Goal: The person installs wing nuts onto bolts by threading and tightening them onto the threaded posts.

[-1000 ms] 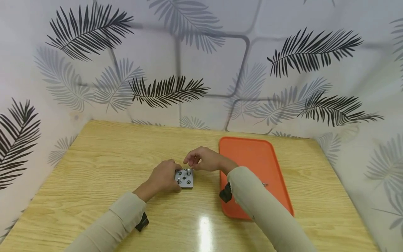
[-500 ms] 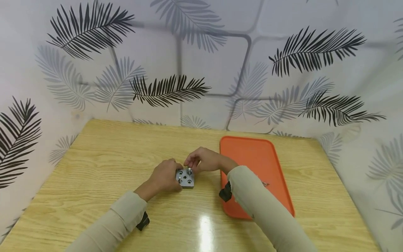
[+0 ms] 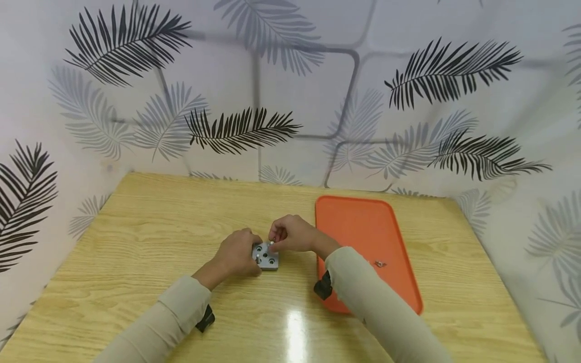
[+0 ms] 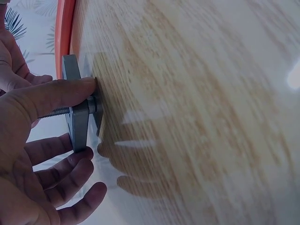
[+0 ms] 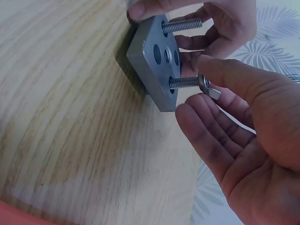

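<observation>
The left hand (image 3: 233,254) grips the metal plate (image 5: 161,75) by opposite edges; the right hand (image 3: 295,234) pinches a wing nut (image 5: 212,93) at the tip of a bolt (image 5: 185,83). The plate sits well inside the edges of the table (image 3: 172,217), left of an orange tray (image 3: 351,222) holding a small metal piece (image 3: 380,263).

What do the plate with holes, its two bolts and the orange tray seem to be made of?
Plate: likely steel or aluminium, satin grey, going by its dull sheen and crisp edges.
Bolts: probably steel, shiny silver, since their threads glint.
Tray: probably plastic, smooth, judging by its even colour and rounded rim.
</observation>
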`<state>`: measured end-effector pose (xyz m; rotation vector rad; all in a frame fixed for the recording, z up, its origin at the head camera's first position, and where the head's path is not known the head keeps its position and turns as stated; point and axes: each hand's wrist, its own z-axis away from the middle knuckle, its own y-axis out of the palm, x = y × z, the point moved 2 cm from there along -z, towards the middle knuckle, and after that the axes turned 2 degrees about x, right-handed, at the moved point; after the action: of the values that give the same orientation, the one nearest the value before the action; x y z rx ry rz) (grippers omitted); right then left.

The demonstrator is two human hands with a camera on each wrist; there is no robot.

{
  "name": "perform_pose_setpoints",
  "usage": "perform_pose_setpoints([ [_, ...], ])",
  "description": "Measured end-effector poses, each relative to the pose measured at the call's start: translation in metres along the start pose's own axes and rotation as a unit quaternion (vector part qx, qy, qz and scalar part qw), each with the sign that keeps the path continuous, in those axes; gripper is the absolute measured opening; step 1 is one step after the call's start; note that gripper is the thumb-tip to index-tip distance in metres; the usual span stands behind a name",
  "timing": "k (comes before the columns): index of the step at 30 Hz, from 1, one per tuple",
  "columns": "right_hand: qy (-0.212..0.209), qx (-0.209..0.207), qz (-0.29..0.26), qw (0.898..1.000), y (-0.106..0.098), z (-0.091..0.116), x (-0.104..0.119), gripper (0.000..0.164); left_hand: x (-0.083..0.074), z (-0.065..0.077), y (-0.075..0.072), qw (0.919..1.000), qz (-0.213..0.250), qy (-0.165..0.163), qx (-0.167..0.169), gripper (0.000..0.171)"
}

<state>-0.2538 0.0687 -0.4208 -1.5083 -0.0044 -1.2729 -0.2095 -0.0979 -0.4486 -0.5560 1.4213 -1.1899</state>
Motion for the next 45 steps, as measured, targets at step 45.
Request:
perform_pose_setpoints([
  [45, -0.006, 0.056, -0.023, 0.998, -0.006, 0.000, -0.006, 0.020, 0.000, 0.002, 0.000, 1.0000, 0.000, -0.006, -0.004, 0.057],
])
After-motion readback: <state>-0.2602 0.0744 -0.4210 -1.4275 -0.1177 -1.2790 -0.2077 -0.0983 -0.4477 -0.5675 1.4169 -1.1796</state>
